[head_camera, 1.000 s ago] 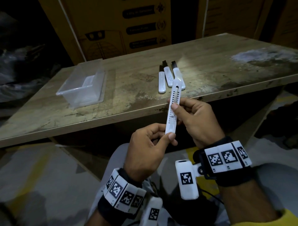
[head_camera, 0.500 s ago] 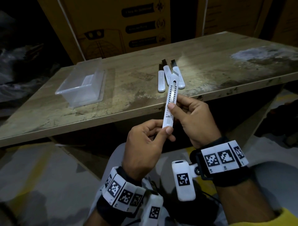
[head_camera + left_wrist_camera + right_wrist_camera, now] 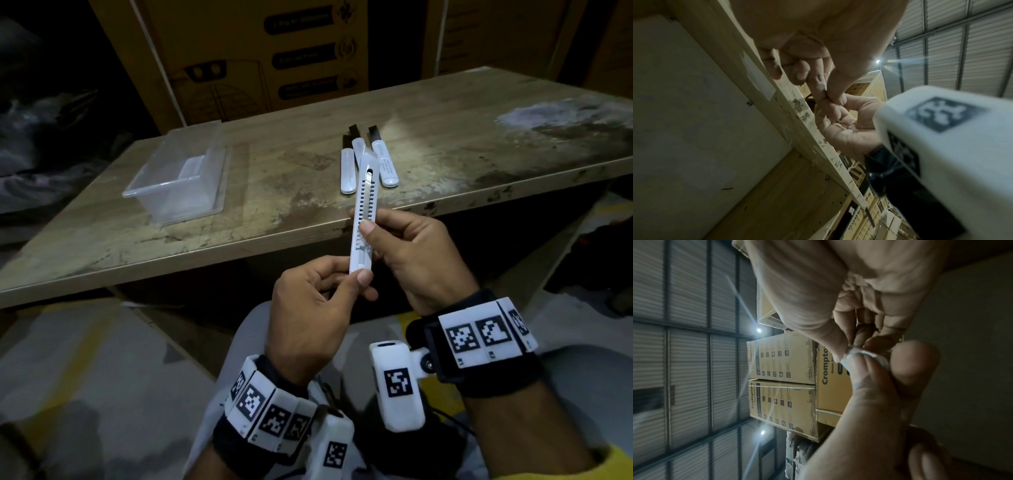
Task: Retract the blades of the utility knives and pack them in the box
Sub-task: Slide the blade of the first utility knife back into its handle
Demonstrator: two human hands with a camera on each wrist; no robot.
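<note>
I hold a white utility knife (image 3: 365,209) upright in front of the table edge, no blade showing past its tip. My left hand (image 3: 346,279) pinches its lower end between thumb and fingers. My right hand (image 3: 368,228) grips its middle, thumb laid on the toothed slider track. Three more white knives (image 3: 347,169) lie side by side on the table (image 3: 445,154), dark blades sticking out at their far ends. A clear plastic box (image 3: 178,181) stands open at the table's left. In the right wrist view the knife (image 3: 865,356) shows as a pale sliver between fingertips.
Large brown cardboard cartons (image 3: 260,58) stand behind the table. A pale worn patch (image 3: 548,116) marks the tabletop's right end. My lap and the grey floor lie below the table edge.
The held knife has tilted slightly and shifted a little left and up; both hands keep the same grip. My right thumb stays on the slider track.
</note>
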